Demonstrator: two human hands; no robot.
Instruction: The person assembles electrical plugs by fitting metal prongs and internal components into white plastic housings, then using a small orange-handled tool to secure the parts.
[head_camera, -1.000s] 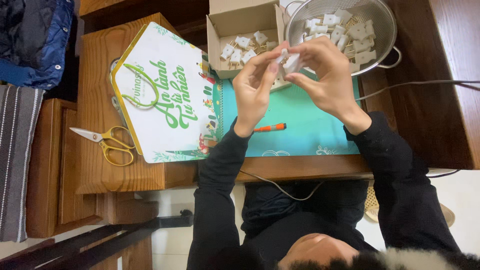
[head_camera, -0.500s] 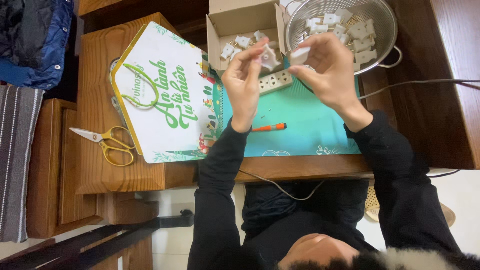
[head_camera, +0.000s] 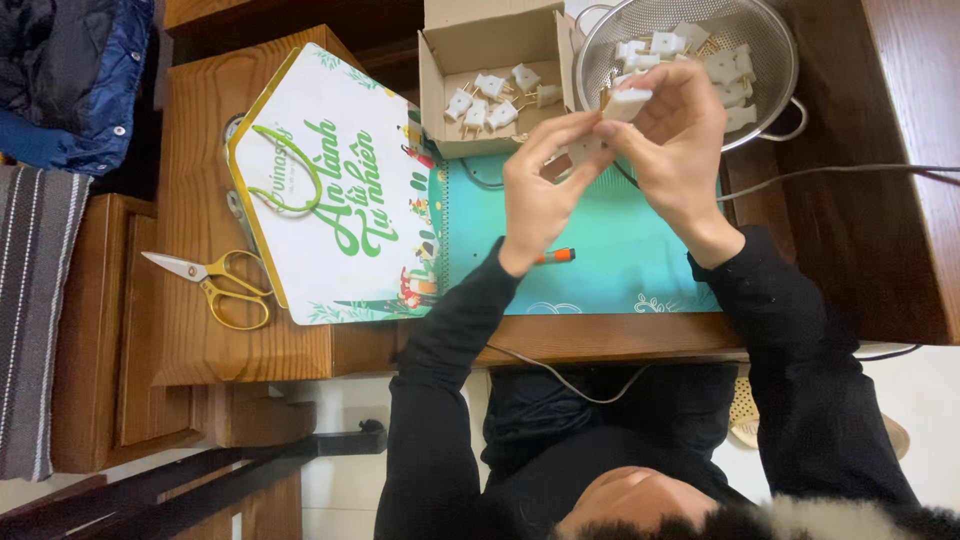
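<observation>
The person's right hand (head_camera: 680, 150) pinches a small white plastic plug (head_camera: 628, 103) between thumb and forefinger, just over the near rim of the round metal mesh colander (head_camera: 770, 60) that holds more of the same white pieces. Half a second ago the two hands stood a little apart; now the left hand (head_camera: 540, 195) has closed in, its forefinger tip touching the plug and its thumb and lower fingers pressed around a second pale piece (head_camera: 583, 150) underneath. So the hands have come back together on the parts, both held up above the teal desk mat (head_camera: 620, 255). Beyond the left hand sits an open brown cardboard box (head_camera: 450, 40) with several finished-looking white plugs lying in it. An orange-tipped pen (head_camera: 553, 257) lies on the mat, and yellow-handled scissors (head_camera: 215, 280) rest well off on the wooden side table (head_camera: 190, 150), untouched.
</observation>
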